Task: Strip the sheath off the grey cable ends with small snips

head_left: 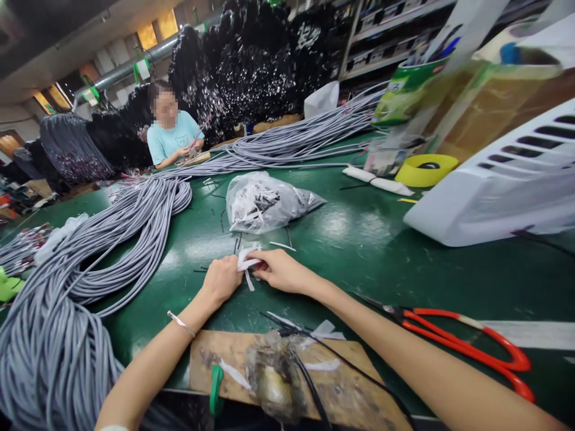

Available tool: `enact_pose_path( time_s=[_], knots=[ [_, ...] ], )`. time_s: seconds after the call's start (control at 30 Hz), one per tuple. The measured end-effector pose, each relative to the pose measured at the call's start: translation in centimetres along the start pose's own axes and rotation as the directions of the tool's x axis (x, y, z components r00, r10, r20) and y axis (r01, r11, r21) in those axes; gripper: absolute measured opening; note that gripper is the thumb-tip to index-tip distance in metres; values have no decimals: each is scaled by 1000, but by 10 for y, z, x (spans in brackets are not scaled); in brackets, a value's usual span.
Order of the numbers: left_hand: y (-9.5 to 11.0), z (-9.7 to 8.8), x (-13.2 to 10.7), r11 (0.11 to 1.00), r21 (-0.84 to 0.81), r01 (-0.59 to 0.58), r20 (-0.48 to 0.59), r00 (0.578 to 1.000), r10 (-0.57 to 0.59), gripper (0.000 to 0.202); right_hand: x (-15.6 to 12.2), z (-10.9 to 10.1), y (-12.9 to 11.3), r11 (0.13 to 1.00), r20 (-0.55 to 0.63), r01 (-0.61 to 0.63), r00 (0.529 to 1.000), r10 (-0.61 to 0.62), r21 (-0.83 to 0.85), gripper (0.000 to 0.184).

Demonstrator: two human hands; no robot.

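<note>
Left hand (223, 278) and right hand (284, 271) seemingly pinch strips (245, 262).

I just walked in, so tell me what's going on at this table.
The person's left hand and right hand hold white strips over the green table. Beyond them lies a plastic bag of loose pieces. Red-handled scissors lie untouched. Across the table, a co-worker handles what look like wires.

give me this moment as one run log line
left hand: closed on white strips | right hand: pinching white strips | beyond hands: plastic bag | right side: red-handled scissors
</note>
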State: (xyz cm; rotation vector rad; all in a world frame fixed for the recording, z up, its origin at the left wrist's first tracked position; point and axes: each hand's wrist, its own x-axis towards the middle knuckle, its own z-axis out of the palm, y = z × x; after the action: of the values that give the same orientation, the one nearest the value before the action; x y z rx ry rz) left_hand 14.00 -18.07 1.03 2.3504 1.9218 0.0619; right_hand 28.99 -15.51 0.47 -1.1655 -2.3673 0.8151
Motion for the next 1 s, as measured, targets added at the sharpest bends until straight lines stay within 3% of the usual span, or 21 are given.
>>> enact_pose_path(
  time_s=[0.2,0.37,0.47,0.53,0.6,0.7,0.77,0.9,1.0],
  knots=[
    [0,-9,24,967,-226,117,-67,989,-135,28,2,3,-2,990,-156,-10,987,32,138,29],
    [16,-46,89,943,-288,167,-111,972,-206,30,0,-16,6,995,-382,-65,920,89,75,38],
    [34,-65,125,950,-277,141,-112,978,-178,39,-2,-25,11,996,-462,-94,883,86,5,36],
    [44,-70,134,959,-266,104,-77,989,-128,51,-4,-28,13,995,-486,-98,871,71,-30,31],
    [49,-68,128,967,-246,68,-37,996,-79,56,-7,-28,13,995,-488,-91,871,57,-48,24],
    [46,-61,98,979,-200,34,-5,999,-36,59,-10,-24,10,996,-500,-30,866,-15,-82,22],
    [36,-59,71,987,-153,43,1,999,-44,56,-11,-22,3,985,-556,60,819,-142,-163,30],
    [-1,-61,15,989,-30,142,-11,990,-142,40,-22,-24,-20,932,-597,162,730,-333,-323,38],
    [-41,-63,-24,969,50,242,-14,970,-242,30,-46,-32,-32,926,-621,94,716,-318,-367,29]
  ],
)
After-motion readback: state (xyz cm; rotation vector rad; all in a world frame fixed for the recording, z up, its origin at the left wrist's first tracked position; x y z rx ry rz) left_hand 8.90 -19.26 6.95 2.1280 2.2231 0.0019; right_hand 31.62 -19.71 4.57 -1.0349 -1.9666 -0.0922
